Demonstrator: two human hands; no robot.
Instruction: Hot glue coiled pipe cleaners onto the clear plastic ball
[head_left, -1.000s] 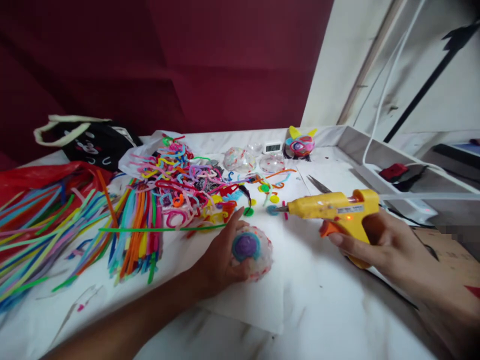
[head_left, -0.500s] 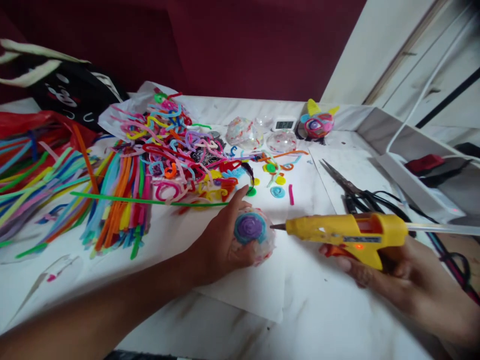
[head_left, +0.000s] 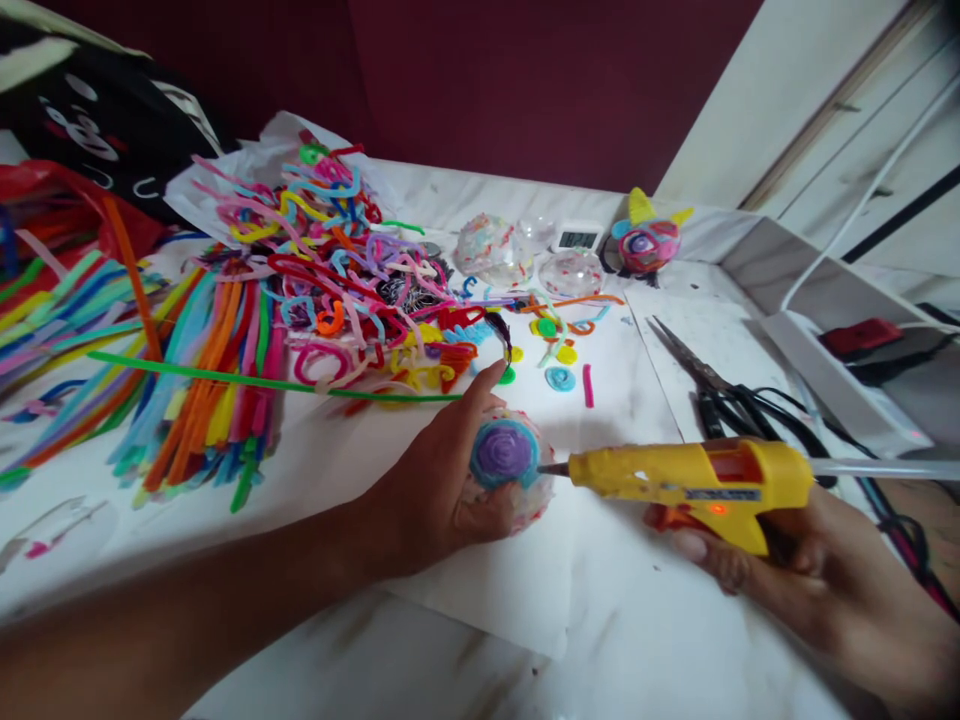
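My left hand (head_left: 457, 490) grips a clear plastic ball (head_left: 536, 505) with red flecks, thumb in front and a finger at the top. On the ball's face is a coiled pipe-cleaner disc (head_left: 504, 452), purple in the middle with a light blue rim. A green pipe cleaner (head_left: 285, 381) runs leftward from behind that hand. My right hand (head_left: 780, 570) is closed round the handle of a yellow hot glue gun (head_left: 675, 480), fingers by its orange trigger. The gun's metal nozzle meets the right side of the blue rim, and a clear glue stick (head_left: 885, 468) sticks out of its back.
Bundled pipe cleaners (head_left: 210, 380) and a heap of bent ones (head_left: 337, 270) cover the left. Behind stand clear half-shells (head_left: 491, 250), a small digital clock (head_left: 579, 238) and a decorated ball (head_left: 646, 245). Black-handled scissors (head_left: 705, 375) lie at right, beside a white tray (head_left: 840, 375).
The glue gun's nozzle has closed the small gap to the ball and now touches the blue rim. My view has shifted slightly; the left hand keeps its grip.
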